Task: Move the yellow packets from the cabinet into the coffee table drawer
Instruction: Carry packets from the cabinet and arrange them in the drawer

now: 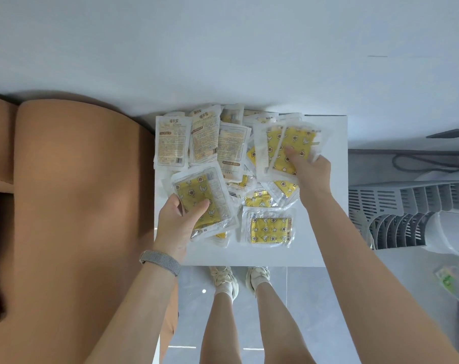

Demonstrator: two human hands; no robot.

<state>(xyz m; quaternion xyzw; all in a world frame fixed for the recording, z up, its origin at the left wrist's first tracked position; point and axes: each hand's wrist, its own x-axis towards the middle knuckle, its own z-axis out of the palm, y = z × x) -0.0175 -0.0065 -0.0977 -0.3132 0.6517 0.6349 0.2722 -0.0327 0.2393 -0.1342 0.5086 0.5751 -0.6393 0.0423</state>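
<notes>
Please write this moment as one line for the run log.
phase: picking up | left hand: holds yellow packet | right hand: holds packets | pile: on white surface

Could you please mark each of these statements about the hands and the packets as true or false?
1. The left hand grips a yellow packet. True.
2. The right hand is empty. False: it holds packets with their yellow printed side up.
3. A band is worn on the left wrist. True.
4. Every packet on the white surface lies yellow side up. False: several at the far left show a pale side with printed text.
5. One yellow packet lies flat near the front edge, between the two arms, touched by neither hand. True.
</notes>
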